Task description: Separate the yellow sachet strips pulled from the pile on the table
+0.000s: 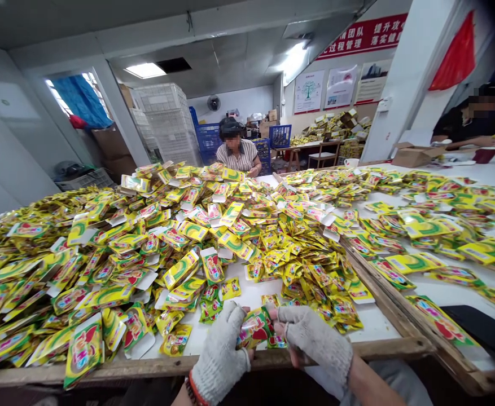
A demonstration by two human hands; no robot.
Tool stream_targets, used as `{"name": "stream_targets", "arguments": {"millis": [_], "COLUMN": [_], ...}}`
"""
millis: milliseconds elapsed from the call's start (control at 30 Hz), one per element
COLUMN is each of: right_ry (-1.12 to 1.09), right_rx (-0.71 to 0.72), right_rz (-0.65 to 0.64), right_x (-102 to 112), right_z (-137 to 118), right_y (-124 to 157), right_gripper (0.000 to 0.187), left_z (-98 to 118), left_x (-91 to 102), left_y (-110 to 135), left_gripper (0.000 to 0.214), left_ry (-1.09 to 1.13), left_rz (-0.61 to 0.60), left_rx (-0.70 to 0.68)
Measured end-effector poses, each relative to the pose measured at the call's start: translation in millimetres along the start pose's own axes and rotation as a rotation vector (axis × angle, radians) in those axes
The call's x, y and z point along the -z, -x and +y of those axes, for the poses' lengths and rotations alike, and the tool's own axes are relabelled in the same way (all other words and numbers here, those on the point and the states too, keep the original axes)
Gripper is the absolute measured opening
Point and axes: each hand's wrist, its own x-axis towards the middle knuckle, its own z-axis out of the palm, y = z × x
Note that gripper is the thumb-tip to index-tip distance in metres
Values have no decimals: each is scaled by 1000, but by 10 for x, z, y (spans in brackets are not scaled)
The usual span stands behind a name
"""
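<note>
Both my hands wear grey fingerless knit gloves and meet at the near edge of a white table [251,296]. My left hand [224,349] and my right hand [310,338] are closed on the same small yellow, green and red sachet [255,328], one at each end. A huge heap of similar yellow sachets [154,237] covers the table beyond my hands. A few loose sachets [213,299] lie just ahead of my fingers.
A wooden rim [382,307] borders the table at the front and right. More sachets [433,225] cover the neighbouring table. A person in a striped shirt [236,152] sits across; another person [476,121] is at far right. Stacked white crates [166,121] and blue crates [207,138] stand behind.
</note>
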Motion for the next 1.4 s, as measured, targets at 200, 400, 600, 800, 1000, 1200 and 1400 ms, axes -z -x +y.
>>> {"name": "stream_targets", "arguments": {"millis": [200, 400, 600, 800, 1000, 1200, 1400], "right_ry": [-42, 225, -512, -740, 475, 886, 940], "right_rx": [22, 26, 244, 242, 127, 25, -9], "right_rz": [-198, 178, 681, 874, 407, 218, 212], "right_x": [-146, -154, 528, 824, 205, 135, 185], "right_z": [94, 100, 48, 78, 162, 188, 121], "right_y": [28, -156, -55, 52, -354, -577, -551], "right_gripper": [46, 20, 19, 27, 23, 40, 50], "left_z": [44, 117, -276, -715, -588, -281, -174], "left_x": [-85, 82, 391, 409, 403, 176, 31], "left_y": [74, -27, -464, -699, -505, -314, -302], "left_gripper": [64, 55, 21, 36, 33, 45, 37], "left_ry": [108, 148, -229, -219, 45, 908, 1311], "left_rz": [-83, -116, 39, 68, 226, 137, 138], "left_rx": [35, 76, 212, 324, 303, 519, 611]}}
